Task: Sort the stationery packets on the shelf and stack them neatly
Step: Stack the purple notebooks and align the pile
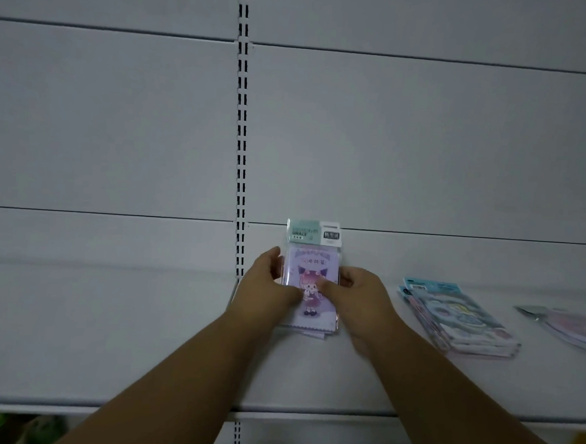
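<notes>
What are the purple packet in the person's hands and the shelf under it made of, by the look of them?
Purple packet: seemingly a glossy clear plastic sleeve over printed card; its edges catch light, and a mint paper header tops it.
Shelf: probably painted sheet metal, matt white; the slotted upright behind suggests steel shop shelving. Neither is certain from the look alone.

White shelf (140, 332) with purple packets (311, 291), blue stack (464, 318), pink packets (566, 327).

Dim light falls on pale grey back panels (119, 125) and a slotted upright (242, 115).
</notes>
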